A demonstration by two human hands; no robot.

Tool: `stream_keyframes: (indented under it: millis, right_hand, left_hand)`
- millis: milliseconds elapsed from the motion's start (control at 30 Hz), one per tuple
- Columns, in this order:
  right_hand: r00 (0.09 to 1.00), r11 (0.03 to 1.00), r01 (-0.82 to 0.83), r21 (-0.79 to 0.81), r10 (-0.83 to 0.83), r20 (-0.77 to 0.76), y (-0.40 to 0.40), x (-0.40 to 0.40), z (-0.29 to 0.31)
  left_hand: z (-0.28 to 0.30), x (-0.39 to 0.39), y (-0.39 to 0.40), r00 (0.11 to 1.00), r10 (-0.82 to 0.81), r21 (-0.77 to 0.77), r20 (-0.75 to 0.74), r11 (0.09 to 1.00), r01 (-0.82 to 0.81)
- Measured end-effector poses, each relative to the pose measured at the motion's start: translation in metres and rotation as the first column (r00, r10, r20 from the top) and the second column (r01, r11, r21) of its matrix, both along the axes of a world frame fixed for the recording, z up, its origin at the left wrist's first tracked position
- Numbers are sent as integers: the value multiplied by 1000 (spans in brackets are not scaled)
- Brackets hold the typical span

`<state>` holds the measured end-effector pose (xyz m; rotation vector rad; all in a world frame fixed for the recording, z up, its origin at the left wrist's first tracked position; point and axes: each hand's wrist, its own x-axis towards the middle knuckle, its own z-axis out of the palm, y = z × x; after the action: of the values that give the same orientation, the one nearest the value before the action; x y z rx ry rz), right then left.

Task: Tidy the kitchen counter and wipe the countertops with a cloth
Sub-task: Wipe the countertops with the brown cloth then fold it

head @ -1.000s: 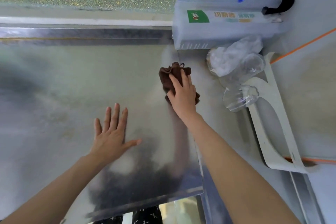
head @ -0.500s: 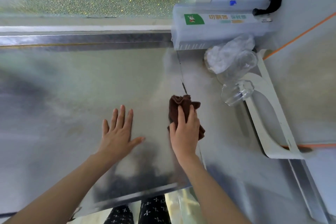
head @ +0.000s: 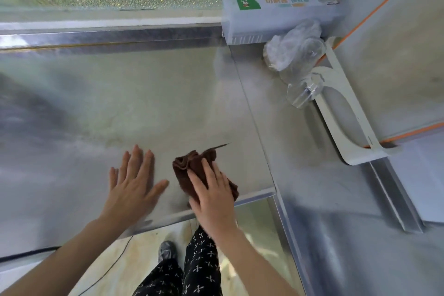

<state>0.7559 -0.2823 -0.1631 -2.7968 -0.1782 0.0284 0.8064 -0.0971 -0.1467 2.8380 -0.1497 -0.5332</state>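
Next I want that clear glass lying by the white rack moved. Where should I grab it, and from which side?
Grip the clear glass around its body, coming from the left over the open countertop. It lies tipped against the white rack on its right, with crumpled plastic crowding behind it, so only the left looks free.

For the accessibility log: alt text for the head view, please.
The right hand presses a brown cloth onto a steel countertop near its front edge, while the left hand rests flat beside it. Clear glassware and a plastic box sit in the far corner.
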Motion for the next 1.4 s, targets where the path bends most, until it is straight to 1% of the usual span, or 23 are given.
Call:
stream_keyframes:
  millis: [67,133,200,267,367,433,467,533,567,633,700,767,800,833,1000,1067,1133,1167,1200,1233,1267,1333,1400]
  right_hand:
    - [996,995,-84,-54,85,1,-24,6,0]
    - [999,996,-43,-82,44,5,-47,15,-2]
    - [996,994,94,-57,-94,4,-62,22,-4]
    - [962,962,273,-30,-272,21,-61,26,-7]
    - [839,839,543,19,-543,21,-29,28,-6]
    - [769,767,639,62,-639,-21,1,25,-4]
    - [774,771,632,71,-633,-24,17,21,-4]
    - [853,851,520,74,-522,-4,49,10,-4]
    - [903,901,427,73,-429,6,64,3,-5]
    - [983,983,181,46,-181,13,84,-7,-5]
    - [998,998,-66,5,66,0,78,-6,-6]
    - [978,978,-208,-28,207,-23,54,4,-5]
    - [975,974,-222,-49,221,-25,42,10,-5]
    - [980,978,-198,-65,197,-18,30,16,-5]
    - [998,997,68,-46,-67,22,-6,49,-4]
    - [970,970,240,-32,-239,38,4,60,-5]
    - [903,903,430,3,-430,20,32,64,-4]
    - [873,873,488,21,-488,-4,50,63,-4]
    - [870,869,494,34,-494,-10,69,58,-3]
    - [895,894,445,43,-446,5,87,51,-3]
    - [935,935,352,43,-353,20,104,42,-4]
    - [994,994,105,17,-105,18,129,23,-5]
    - [995,995,-98,-12,98,2,132,18,-5]
  left_hand:
    - [-1,-4,12,1000,-10,30,-17,1000,10]
    - [-2,-10,20,998,-47,72,-45,996,50]
    - [-3,-13,25,996,-65,80,-64,994,70]
    - [-3,-14,26,995,-66,61,-73,996,70]
    - [1,-12,25,994,-60,31,-94,997,63]
    - [2,-13,26,995,-53,6,-83,999,54]
    - [2,-15,27,997,-39,-25,-70,999,37]
    - [3,-20,32,998,2,-91,-59,996,-7]
    - [4,-23,37,998,17,-111,-61,994,-24]
    - [7,-28,47,998,44,-119,-55,992,-50]
    - [8,-30,61,996,74,-98,-51,992,-78]
    - [7,-29,78,993,108,-64,-41,992,-111]
    - [6,-28,86,991,125,-46,-38,991,-127]
    - [4,-27,94,990,138,-26,-38,990,-139]
    - [-1,-24,109,989,132,47,-65,991,-129]
    - [0,-22,108,986,136,50,-93,990,-131]
    - [1,-21,107,986,127,67,-106,991,-120]
    - [1,-21,108,987,119,77,-110,991,-111]
    - [0,-21,108,987,111,83,-114,991,-102]
    - [1,-21,108,987,106,87,-118,992,-96]
    - [1,-21,109,987,103,88,-120,992,-93]
    - [0,-21,109,987,104,86,-120,992,-94]
    - [-1,-22,109,989,99,77,-112,993,-90]
